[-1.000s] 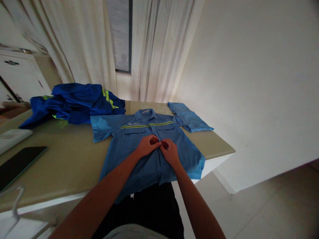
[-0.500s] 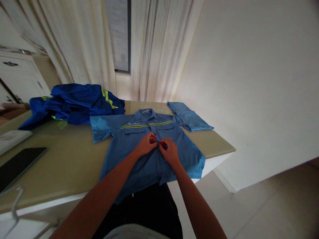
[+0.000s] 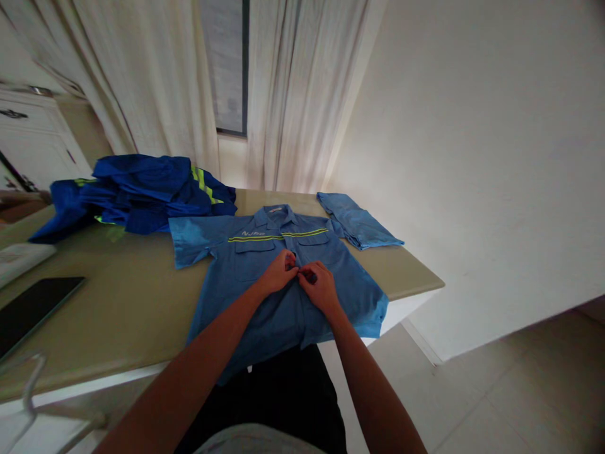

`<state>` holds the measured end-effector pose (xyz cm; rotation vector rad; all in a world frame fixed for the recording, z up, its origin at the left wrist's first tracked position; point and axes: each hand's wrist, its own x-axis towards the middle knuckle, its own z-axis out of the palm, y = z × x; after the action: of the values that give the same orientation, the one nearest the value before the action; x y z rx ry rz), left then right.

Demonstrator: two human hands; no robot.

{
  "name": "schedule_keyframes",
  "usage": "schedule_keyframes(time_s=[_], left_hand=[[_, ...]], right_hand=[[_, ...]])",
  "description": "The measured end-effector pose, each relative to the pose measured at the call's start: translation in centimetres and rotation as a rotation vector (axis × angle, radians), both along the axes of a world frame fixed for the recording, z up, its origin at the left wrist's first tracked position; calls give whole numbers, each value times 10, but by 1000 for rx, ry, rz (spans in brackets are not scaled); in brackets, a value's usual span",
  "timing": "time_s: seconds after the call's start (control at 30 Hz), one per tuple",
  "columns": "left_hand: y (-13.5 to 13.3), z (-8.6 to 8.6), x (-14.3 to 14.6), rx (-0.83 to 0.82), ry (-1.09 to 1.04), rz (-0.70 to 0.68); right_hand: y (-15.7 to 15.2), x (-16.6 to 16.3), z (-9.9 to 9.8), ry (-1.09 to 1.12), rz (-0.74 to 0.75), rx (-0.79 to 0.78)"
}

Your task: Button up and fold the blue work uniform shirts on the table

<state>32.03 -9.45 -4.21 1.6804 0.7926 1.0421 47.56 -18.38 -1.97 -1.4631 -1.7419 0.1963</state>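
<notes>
A light blue short-sleeved work shirt [image 3: 246,296] with a yellow reflective chest stripe lies flat, front up, on the beige table [image 3: 118,315]. Its hem hangs over the near edge. My left hand [image 3: 278,272] and my right hand [image 3: 319,287] meet at the shirt's front placket, just below the chest pockets. Both hands are closed, their fingertips pinching the placket fabric where the two front halves join. What sits between the fingertips is too small to make out.
A heap of dark blue garments with yellow stripes [image 3: 142,192] lies at the table's back left. A folded light blue piece [image 3: 357,222] rests at the back right. A dark tablet [image 3: 33,309] and a white object [image 3: 19,258] lie left. Curtains hang behind.
Both hands have crept slightly up the placket, away from me, still pinching the fabric. The shirt has not shifted.
</notes>
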Motion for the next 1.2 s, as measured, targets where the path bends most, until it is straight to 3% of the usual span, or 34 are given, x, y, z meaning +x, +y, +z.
schedule_keyframes(time_s=[0.23,0.37,0.5,0.6,0.73,0.83,0.97,1.07,1.2], left_hand=[[-3,3,-3,-17,15,-45],[-8,9,-5,32,129,36],[-16,16,-12,386,370,214],[-23,21,-18,614,588,197],[-24,30,-22,541,875,170],[-11,38,-19,514,937,219],[27,38,-7,393,973,285],[63,31,-3,219,1097,194],[101,27,-7,171,1138,100]], right_hand=[[4,4,-2,131,10,-48],[-1,2,1,91,-22,-48],[1,0,-2,45,-37,-64],[3,0,-1,-42,-42,-75],[-10,1,8,-87,-55,-110],[-32,-3,13,-198,-32,-134],[-58,-15,12,-382,-22,-234],[-69,-18,11,-433,2,-320],[-82,-16,14,-426,-7,-338]])
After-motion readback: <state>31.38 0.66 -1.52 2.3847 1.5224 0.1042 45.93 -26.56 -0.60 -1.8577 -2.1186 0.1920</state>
